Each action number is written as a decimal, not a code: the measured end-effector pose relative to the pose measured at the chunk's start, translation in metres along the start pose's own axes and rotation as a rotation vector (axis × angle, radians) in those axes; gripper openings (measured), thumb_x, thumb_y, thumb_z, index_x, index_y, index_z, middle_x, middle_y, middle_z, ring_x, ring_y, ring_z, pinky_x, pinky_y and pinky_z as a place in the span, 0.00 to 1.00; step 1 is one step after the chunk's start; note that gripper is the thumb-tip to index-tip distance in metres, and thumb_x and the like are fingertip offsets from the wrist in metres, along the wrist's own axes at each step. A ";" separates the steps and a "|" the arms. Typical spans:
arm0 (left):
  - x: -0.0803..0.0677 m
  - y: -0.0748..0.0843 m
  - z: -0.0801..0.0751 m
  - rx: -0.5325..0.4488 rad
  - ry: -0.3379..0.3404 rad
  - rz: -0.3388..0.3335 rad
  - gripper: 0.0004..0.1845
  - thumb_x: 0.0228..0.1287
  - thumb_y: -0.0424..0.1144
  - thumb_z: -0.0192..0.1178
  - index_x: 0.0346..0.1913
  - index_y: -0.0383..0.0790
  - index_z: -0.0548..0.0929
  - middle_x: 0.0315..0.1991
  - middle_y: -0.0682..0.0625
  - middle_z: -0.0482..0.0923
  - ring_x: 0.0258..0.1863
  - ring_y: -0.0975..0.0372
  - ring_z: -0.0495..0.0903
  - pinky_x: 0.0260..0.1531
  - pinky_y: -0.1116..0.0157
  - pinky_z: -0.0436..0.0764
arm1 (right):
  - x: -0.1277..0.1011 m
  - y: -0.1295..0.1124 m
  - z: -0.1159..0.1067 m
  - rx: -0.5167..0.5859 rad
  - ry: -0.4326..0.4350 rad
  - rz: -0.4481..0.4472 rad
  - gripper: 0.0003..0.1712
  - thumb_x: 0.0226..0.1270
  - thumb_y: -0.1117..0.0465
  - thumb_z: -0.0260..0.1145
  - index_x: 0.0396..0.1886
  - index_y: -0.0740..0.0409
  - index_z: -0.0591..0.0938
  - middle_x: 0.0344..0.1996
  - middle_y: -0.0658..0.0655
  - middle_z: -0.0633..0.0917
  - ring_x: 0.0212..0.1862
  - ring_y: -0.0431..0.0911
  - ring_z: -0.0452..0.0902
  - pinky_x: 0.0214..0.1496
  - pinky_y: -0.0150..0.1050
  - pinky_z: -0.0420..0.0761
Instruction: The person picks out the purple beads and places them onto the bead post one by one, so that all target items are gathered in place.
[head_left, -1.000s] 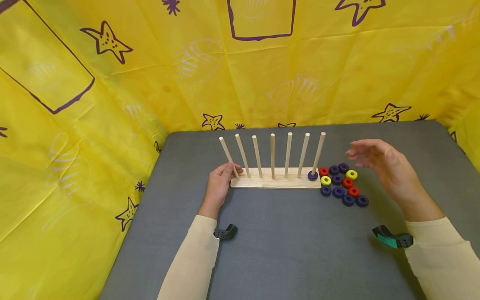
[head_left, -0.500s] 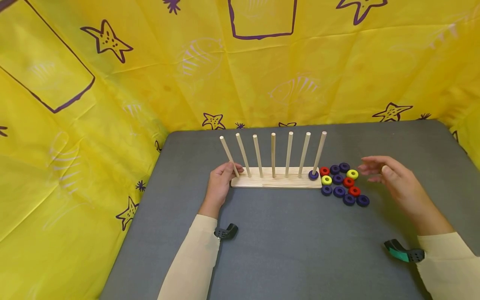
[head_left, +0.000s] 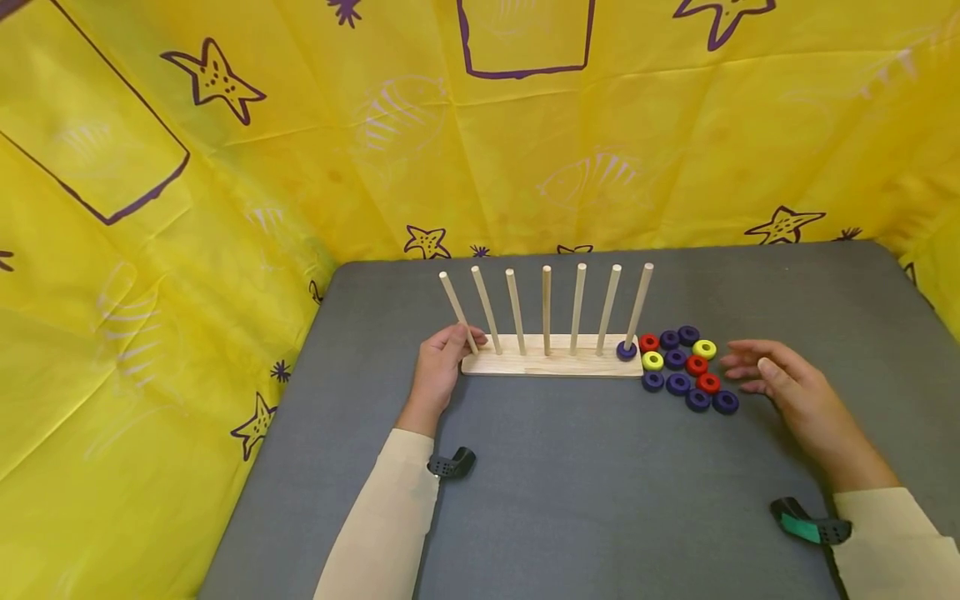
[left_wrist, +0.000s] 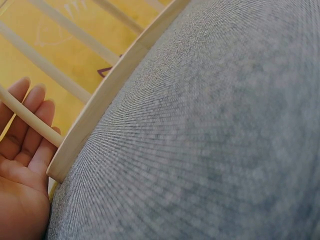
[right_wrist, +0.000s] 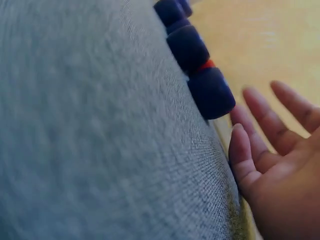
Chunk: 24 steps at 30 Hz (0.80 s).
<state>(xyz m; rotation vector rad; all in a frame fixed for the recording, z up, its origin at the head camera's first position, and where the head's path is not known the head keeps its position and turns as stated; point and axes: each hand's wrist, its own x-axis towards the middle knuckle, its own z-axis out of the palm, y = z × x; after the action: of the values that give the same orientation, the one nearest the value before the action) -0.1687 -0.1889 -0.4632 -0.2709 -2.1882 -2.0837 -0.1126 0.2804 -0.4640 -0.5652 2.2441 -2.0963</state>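
A wooden peg board (head_left: pixel 555 360) with several upright pegs stands on the table, a dark blue ring (head_left: pixel 626 352) round the base of its rightmost peg. My left hand (head_left: pixel 438 367) rests at the board's left end; in the left wrist view its fingers (left_wrist: pixel 37 100) stretch loosely behind the end peg (left_wrist: pixel 32 117). Beside the board's right end lie small rings in dark blue, such as one front ring (head_left: pixel 725 402), red (head_left: pixel 708 382) and yellow (head_left: pixel 704 349). Just right of them is my right hand (head_left: pixel 795 392), fingers loosely extended and holding nothing. In the right wrist view the fingertips are near a dark blue ring (right_wrist: pixel 212 92).
The grey table (head_left: pixel 585 500) has a yellow patterned cloth (head_left: pixel 480 167) hanging behind it and along its left side. A dark band device (head_left: pixel 452 463) is on the left wrist, and another device (head_left: pixel 810 522) with a green part is on the right.
My right hand has moved right, down and towards me, coming down beside the rings. The left hand, the peg board and the rings stay in place.
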 end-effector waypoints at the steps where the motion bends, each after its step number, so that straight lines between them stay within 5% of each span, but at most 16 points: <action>1: 0.000 0.000 0.000 0.000 0.000 -0.001 0.22 0.74 0.44 0.50 0.43 0.24 0.81 0.40 0.32 0.81 0.46 0.47 0.80 0.51 0.54 0.76 | -0.001 0.002 0.000 -0.014 0.002 0.003 0.20 0.78 0.69 0.39 0.60 0.79 0.66 0.48 0.73 0.76 0.48 0.52 0.76 0.46 0.34 0.75; 16: 0.001 0.000 -0.002 0.006 0.003 -0.010 0.22 0.74 0.45 0.50 0.43 0.25 0.82 0.40 0.32 0.80 0.45 0.46 0.80 0.51 0.53 0.76 | -0.013 0.017 -0.002 -0.246 0.037 0.059 0.27 0.62 0.78 0.63 0.61 0.70 0.70 0.48 0.69 0.77 0.45 0.47 0.76 0.44 0.29 0.76; 24: 0.000 -0.001 -0.002 0.007 0.001 -0.016 0.23 0.74 0.46 0.51 0.44 0.26 0.82 0.40 0.33 0.81 0.45 0.49 0.80 0.50 0.53 0.76 | -0.014 0.019 -0.003 -0.359 0.018 0.094 0.32 0.58 0.71 0.71 0.62 0.63 0.71 0.48 0.62 0.79 0.45 0.48 0.75 0.44 0.25 0.74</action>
<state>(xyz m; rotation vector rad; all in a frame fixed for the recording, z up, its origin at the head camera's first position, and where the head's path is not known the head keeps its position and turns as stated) -0.1694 -0.1906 -0.4640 -0.2522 -2.2037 -2.0830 -0.1053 0.2877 -0.4857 -0.4391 2.6190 -1.6711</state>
